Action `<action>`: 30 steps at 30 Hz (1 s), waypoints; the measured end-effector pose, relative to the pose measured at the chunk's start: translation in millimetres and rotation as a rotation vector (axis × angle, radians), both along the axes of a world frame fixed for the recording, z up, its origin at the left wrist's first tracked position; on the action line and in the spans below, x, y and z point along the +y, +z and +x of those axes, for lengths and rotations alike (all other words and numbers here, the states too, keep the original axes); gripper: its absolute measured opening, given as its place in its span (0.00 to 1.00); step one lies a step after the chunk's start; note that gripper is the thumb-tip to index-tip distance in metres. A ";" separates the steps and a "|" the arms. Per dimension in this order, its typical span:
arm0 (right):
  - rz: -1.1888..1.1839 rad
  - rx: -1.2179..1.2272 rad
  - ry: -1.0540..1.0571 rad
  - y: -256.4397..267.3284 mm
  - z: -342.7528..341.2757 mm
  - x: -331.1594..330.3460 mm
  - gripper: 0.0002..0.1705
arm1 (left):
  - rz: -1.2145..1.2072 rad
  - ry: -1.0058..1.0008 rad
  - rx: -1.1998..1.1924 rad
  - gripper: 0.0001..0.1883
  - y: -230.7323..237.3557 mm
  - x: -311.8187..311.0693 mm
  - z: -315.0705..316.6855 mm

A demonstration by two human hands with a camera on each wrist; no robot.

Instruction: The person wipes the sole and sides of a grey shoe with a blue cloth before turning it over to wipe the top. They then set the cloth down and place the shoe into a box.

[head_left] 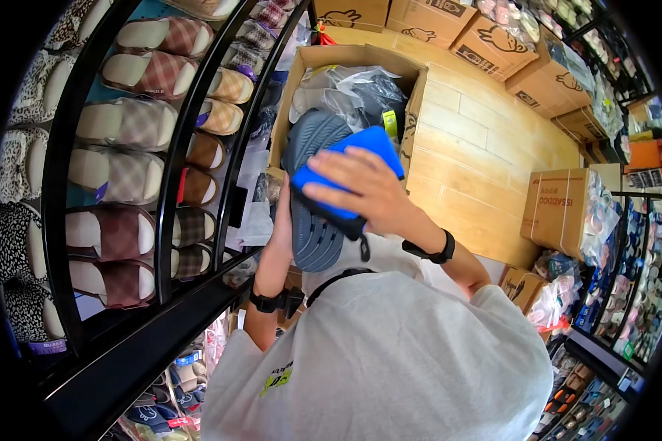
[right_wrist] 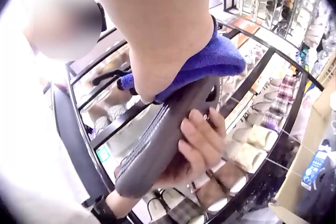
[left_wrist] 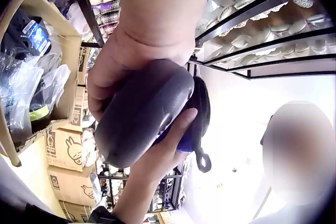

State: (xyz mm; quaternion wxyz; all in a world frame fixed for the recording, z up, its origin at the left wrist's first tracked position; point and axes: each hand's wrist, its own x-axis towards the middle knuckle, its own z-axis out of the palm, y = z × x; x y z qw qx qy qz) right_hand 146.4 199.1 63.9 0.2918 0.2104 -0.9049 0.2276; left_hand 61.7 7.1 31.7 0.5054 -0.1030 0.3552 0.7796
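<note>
My left hand [head_left: 281, 228] grips a dark grey slipper [head_left: 316, 246] by its side, with the ridged surface facing up in the head view. In the right wrist view the left fingers [right_wrist: 197, 134] curl over the slipper's edge. My right hand [head_left: 364, 187] holds a blue cleaning cloth [head_left: 382, 143] with black trim and a black loop [head_left: 365, 248] against the slipper's middle. The right thumb [left_wrist: 181, 124] shows beside the slipper in the left wrist view. The cloth hides part of the slipper from above.
Just beyond the hands stands an open cardboard box [head_left: 419, 92] of dark shoes, some in clear bags [head_left: 346, 84]. A black rack [head_left: 173, 162] of checked slippers [head_left: 129, 121] runs along the left. Further cartons [head_left: 555, 209] stand on the wooden floor [head_left: 485, 162] at the right.
</note>
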 end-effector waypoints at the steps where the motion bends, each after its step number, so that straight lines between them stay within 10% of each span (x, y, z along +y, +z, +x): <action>1: -0.067 -0.006 -0.061 2.2 0.1 3.4 0.29 | 0.109 -0.012 0.040 0.41 -5.1 -2.9 -0.1; 9: 0.204 0.122 0.212 -25.5 20.9 -29.5 0.29 | -0.188 0.020 0.266 0.42 -37.7 -12.6 -1.8; 17: -0.234 0.123 -0.231 -12.5 6.4 4.9 0.35 | -0.067 -0.124 0.211 0.41 -22.6 -6.5 4.6; 23: 0.195 0.166 0.107 -26.7 22.1 -27.1 0.24 | -0.222 -0.019 0.074 0.44 -21.1 0.6 5.4; 30: -0.217 0.110 -0.256 -6.4 6.0 3.0 0.29 | 0.114 -0.117 0.205 0.39 -20.7 -5.9 3.3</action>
